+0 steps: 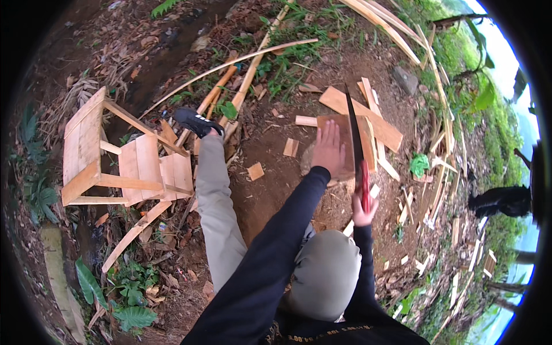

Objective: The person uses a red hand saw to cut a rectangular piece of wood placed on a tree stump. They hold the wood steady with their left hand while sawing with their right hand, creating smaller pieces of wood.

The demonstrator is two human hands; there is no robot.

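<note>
My left hand (329, 146) lies flat with its fingers stretched out on a wooden board (347, 127), pressing it down on a wood stump (308, 165). The red handle of a handsaw (355, 123) is wrapped in my right hand (364, 210). Its long dark blade points away from me along the board's right side. Whether the teeth touch the wood, I cannot tell. A curved-edged piece of board (365, 144) shows just right of the blade.
Loose planks (368, 118) lie beyond the stump, and small offcuts (256, 171) dot the soil. At left stands a wooden chair (127, 161) on its side. Long wood strips (259, 63) cross the ground ahead. A grey rock (406, 80) and a green plastic bag (419, 165) are at right.
</note>
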